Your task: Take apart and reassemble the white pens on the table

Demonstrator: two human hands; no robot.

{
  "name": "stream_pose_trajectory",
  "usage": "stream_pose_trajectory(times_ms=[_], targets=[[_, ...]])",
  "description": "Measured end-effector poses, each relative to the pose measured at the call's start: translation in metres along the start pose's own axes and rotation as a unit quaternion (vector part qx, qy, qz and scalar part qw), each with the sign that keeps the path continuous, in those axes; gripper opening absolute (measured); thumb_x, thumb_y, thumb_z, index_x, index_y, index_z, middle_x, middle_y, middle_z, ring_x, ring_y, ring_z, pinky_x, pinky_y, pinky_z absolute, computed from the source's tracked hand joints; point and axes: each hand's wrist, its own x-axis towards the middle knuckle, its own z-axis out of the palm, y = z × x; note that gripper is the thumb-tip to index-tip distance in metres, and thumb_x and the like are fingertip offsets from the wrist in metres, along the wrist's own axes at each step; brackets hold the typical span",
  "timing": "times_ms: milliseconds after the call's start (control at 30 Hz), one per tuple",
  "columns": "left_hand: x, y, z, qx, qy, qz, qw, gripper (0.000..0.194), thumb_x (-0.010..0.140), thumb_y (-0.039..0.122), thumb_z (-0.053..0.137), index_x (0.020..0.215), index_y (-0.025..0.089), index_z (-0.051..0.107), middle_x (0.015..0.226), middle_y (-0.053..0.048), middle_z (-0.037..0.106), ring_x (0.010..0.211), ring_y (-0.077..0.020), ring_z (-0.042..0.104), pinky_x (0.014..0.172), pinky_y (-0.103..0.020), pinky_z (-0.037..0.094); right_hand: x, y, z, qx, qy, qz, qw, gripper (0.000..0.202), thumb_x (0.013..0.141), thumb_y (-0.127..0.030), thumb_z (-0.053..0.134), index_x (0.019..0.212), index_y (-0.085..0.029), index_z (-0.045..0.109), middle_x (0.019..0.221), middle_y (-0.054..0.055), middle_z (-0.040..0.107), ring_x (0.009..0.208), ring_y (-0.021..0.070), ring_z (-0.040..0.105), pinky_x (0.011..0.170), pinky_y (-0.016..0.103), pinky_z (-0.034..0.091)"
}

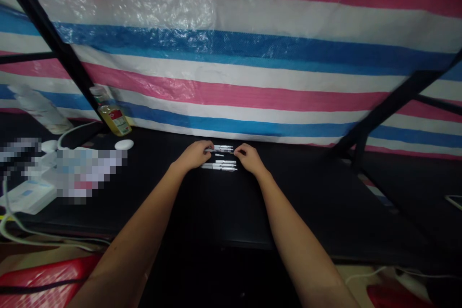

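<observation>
Several white and clear pens (219, 166) lie side by side across the black table (224, 211). Just beyond them is a small white piece (219, 155), and farther back lie more pens (225, 148). My left hand (200, 153) is closed at the left ends of the far pens, its fingertips pinching a pen there. At their right ends, my right hand (247, 155) has its thumb and finger pressed together; what they hold, if anything, is too small to make out.
At the left stand a yellow liquid bottle (116, 118) and a white bottle (41, 108), near a white oval object (124, 145), boxes (31, 195) and cables. Black frame bars (382, 110) rise on both sides before a striped sheet (231, 77).
</observation>
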Motion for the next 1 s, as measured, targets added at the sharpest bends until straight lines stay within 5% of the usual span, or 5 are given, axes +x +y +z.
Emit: stream_pose_trajectory(times_ms=[200, 333, 633, 1000], targets=[[0.002, 0.012, 0.012, -0.012, 0.003, 0.038, 0.999, 0.033, 0.08, 0.013, 0.052, 0.106, 0.023, 0.069, 0.106, -0.007, 0.071, 0.091, -0.0203, 0.064, 0.085, -0.033, 0.047, -0.001, -0.017, 0.012, 0.028, 0.005, -0.055, 0.998, 0.012, 0.086, -0.02, 0.061, 0.08, -0.019, 0.071, 0.082, 0.002, 0.063, 0.077, 0.0155, 0.057, 0.076, 0.03, 0.043], [0.001, 0.02, 0.017, 0.001, 0.006, 0.046, 0.999, 0.026, 0.09, 0.027, 0.053, 0.11, 0.027, 0.07, 0.11, -0.006, 0.072, 0.098, -0.0223, 0.065, 0.086, -0.034, 0.047, -0.001, -0.022, 0.018, 0.06, 0.013, -0.057, 0.996, 0.011, 0.086, -0.021, 0.062, 0.081, -0.019, 0.072, 0.083, 0.003, 0.064, 0.078, 0.0154, 0.058, 0.077, 0.029, 0.044], [-0.002, 0.011, 0.003, 0.053, 0.045, -0.043, 0.997, 0.024, 0.089, 0.039, 0.056, 0.096, 0.028, 0.075, 0.097, -0.005, 0.075, 0.089, -0.0239, 0.065, 0.076, -0.034, 0.044, 0.0, -0.003, -0.001, 0.103, -0.063, 0.053, 0.991, 0.014, 0.072, -0.027, 0.075, 0.084, -0.019, 0.075, 0.087, 0.003, 0.066, 0.077, 0.0164, 0.06, 0.076, 0.032, 0.047], [-0.002, 0.007, 0.001, 0.066, 0.038, -0.082, 0.994, 0.028, 0.089, 0.041, 0.055, 0.1, 0.028, 0.076, 0.105, -0.006, 0.075, 0.096, -0.0252, 0.066, 0.082, -0.035, 0.047, -0.002, 0.01, -0.008, 0.043, -0.085, 0.021, 0.995, 0.006, 0.078, -0.021, 0.071, 0.077, -0.021, 0.076, 0.091, 0.005, 0.066, 0.087, 0.0181, 0.063, 0.086, 0.035, 0.048]])
